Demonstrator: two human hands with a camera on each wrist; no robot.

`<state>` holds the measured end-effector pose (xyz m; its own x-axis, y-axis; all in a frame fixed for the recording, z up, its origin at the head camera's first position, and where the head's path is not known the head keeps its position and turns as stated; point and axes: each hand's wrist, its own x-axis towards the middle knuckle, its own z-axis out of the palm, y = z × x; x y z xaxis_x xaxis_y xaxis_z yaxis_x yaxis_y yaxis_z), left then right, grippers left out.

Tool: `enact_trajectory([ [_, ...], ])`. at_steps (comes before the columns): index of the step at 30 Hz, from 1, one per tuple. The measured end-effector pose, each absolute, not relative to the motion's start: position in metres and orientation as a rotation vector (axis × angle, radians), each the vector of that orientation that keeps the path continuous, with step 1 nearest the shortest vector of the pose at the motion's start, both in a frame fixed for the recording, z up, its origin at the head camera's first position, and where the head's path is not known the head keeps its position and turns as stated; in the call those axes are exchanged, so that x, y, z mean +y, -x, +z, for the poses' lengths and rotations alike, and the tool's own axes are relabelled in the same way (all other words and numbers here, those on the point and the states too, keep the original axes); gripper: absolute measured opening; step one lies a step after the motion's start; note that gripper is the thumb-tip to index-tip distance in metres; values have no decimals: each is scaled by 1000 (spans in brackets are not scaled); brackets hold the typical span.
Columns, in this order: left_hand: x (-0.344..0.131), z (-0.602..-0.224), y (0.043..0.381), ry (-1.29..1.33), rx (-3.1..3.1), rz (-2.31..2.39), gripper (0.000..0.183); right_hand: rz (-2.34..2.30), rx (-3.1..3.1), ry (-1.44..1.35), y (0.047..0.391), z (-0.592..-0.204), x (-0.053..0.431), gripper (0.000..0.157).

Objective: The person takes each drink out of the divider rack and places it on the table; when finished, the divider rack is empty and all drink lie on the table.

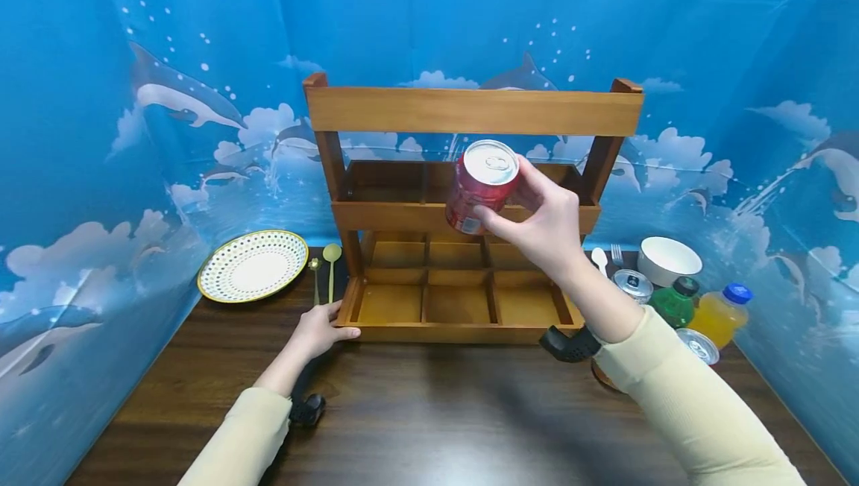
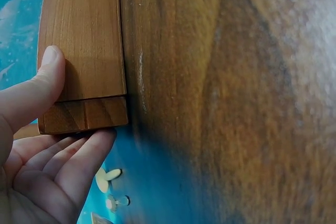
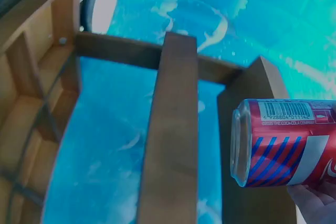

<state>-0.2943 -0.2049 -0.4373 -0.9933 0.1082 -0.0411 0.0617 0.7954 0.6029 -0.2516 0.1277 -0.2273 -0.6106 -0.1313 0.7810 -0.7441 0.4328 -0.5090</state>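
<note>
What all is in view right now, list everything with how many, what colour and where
wooden rack: 1, brown, two tiers with compartments, middle of the table
red can: 1, red with silver top, held in front of the rack's upper tier
plate: 1, white with dotted pattern and yellow rim, left of the rack
spoons: 2, gold, between plate and rack
bowl: 1, white, right of the rack
white spoon: 1, white, right of the rack, a fork beside it
silver-topped cans: 2, right of the rack
green bottle: 1, green, black cap, right side
orange bottle: 1, orange, blue cap, right side
table: 1, dark brown
left hand: 1, touches the rack's front left corner
right hand: 1, grips the red can
</note>
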Motion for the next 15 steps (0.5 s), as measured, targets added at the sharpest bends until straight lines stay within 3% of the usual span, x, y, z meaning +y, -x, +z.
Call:
enact_trajectory([
  [15,-205,-439,294,-165,2899,979,72,979,-2323,-177,217,-297,261,66],
])
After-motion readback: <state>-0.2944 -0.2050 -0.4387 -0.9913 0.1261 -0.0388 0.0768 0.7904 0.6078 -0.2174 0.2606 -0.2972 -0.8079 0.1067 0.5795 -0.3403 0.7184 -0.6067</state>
